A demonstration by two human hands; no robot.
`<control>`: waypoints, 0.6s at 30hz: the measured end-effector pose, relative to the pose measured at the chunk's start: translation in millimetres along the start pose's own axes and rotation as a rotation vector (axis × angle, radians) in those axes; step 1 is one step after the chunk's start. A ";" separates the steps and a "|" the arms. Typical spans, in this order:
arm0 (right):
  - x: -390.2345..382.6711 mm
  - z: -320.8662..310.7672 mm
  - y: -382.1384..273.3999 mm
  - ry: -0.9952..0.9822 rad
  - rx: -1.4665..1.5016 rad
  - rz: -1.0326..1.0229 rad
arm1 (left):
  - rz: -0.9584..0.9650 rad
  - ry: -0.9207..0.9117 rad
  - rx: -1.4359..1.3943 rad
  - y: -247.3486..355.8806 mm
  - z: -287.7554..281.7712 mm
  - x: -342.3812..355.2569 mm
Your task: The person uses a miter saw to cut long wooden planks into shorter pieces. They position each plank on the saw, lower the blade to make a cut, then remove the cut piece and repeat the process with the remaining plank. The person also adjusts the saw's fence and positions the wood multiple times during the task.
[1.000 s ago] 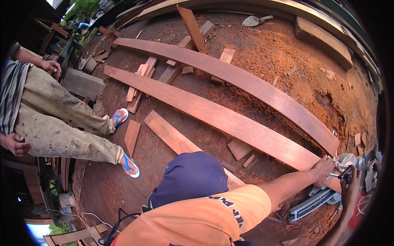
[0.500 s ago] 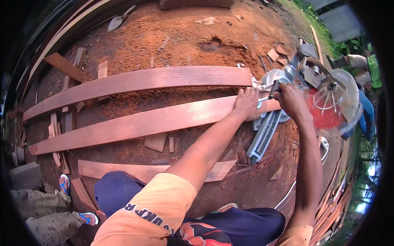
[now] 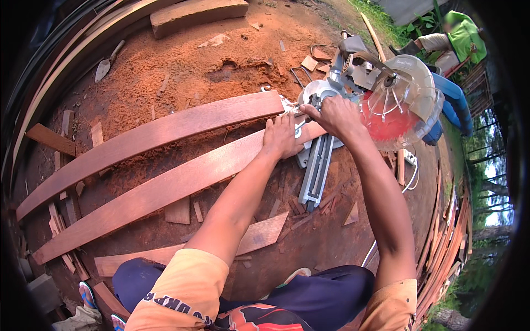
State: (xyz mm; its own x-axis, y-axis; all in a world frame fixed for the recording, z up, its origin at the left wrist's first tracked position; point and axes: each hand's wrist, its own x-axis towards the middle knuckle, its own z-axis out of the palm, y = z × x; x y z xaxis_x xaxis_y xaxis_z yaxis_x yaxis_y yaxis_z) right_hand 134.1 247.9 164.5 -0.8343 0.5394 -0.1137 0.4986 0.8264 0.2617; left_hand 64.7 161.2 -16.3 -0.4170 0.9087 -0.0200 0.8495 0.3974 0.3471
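My left hand (image 3: 280, 137) lies flat, fingers stretched, on the right end of a long reddish wooden plank (image 3: 199, 164). That end rests on the base of a mitre saw (image 3: 323, 146). My right hand (image 3: 339, 117) is closed round a dark clamp handle (image 3: 315, 101) on the saw, just right of my left hand; its fingers partly hide the handle. The saw's round red blade (image 3: 386, 118), under a clear guard, stands right of the plank's end. A second plank (image 3: 165, 129) lies beyond the first, its right end beside the saw.
A shorter board (image 3: 262, 236) lies on the ground before my knees. Wood offcuts and orange sawdust (image 3: 165, 66) cover the ground. A trowel (image 3: 103, 69) lies far left, near a thick timber block (image 3: 199, 16). Another person in green (image 3: 466, 41) is beyond the saw; sandalled feet (image 3: 87, 295) show lower left.
My view has turned to the right, so the saw and planks sit further left in it. Both hands keep their places on the plank and the clamp handle; my right thumb now points toward my left hand.
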 end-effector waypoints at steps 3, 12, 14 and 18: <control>2.3 27.5 15.9 0.269 0.135 -0.281 | 0.019 0.059 0.001 4.1 6.3 2.2; -3.6 -2.9 3.0 0.092 0.071 -0.138 | -0.005 0.045 0.032 -0.1 2.9 4.3; -8.3 4.1 10.1 0.128 0.116 -0.237 | 0.003 0.048 0.026 1.5 5.7 3.8; 2.1 9.9 8.3 0.043 0.106 -0.035 | 0.021 0.057 0.005 9.4 6.0 5.4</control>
State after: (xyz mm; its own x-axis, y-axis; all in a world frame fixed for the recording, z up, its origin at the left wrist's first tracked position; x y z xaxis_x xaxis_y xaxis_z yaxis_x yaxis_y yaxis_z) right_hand 138.9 257.5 156.9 -0.8601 0.5039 -0.0789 0.4888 0.8585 0.1551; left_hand 72.4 170.6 -18.8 -0.4167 0.9082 0.0406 0.8596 0.3791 0.3426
